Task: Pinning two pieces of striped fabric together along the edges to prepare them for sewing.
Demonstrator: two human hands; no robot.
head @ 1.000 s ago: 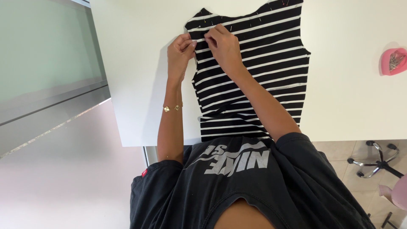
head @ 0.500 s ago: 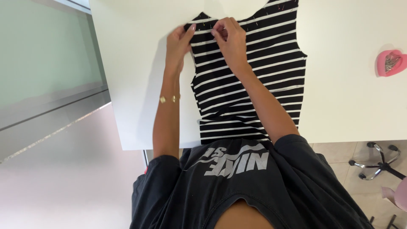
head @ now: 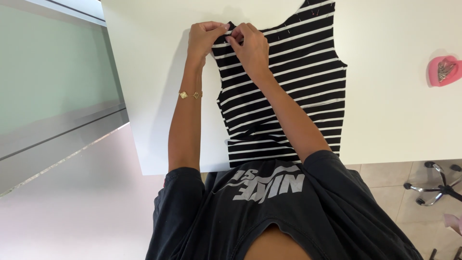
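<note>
A black sleeveless top with white stripes (head: 298, 86) lies flat on the white table (head: 394, 110), its hem at the near edge. My left hand (head: 204, 41), with a gold bracelet on its wrist, pinches the left shoulder strap of the top. Just to its right, my right hand (head: 250, 45) pinches the same strap with thumb and fingertips. The two hands nearly touch. Small pins show along the neckline at the far right shoulder.
A pink heart-shaped dish (head: 445, 71) holding pins sits on the table at the far right. A glass panel with a grey frame (head: 53, 86) runs along the left. A swivel chair base (head: 440, 185) stands on the tiled floor under the table's right side.
Both hands have shifted a little left along the shoulder strap, still pinching the fabric. The top lies as before.
</note>
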